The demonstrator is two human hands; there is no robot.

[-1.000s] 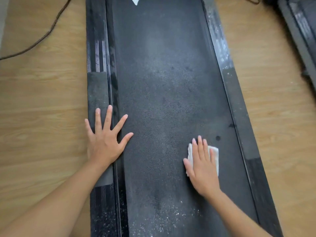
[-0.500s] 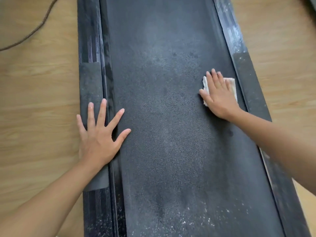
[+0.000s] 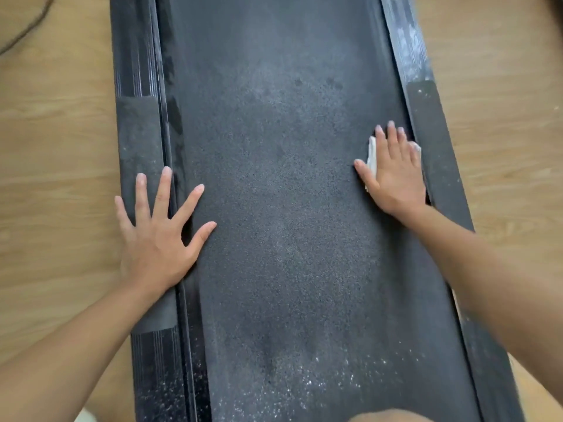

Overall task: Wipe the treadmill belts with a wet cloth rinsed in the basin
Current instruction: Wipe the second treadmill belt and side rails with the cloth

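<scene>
A black treadmill belt (image 3: 283, 193) runs up the middle of the view, dusty, with white specks near the bottom. My right hand (image 3: 394, 172) lies flat with straight fingers on a small white cloth (image 3: 371, 156) at the belt's right edge, pressing it down. Only the cloth's left edge and a right corner show past the hand. My left hand (image 3: 158, 236) rests flat, fingers spread, across the left side rail (image 3: 138, 141) and the belt's left edge.
The right side rail (image 3: 426, 117) is dusty at the top. Wooden floor (image 3: 58, 147) lies on both sides of the treadmill. A dark cable (image 3: 24, 35) crosses the floor at the top left. No basin is in view.
My right hand slid the cloth up the belt from near me, then to the right edge beside the rail. My left hand stayed planted on the left rail.
</scene>
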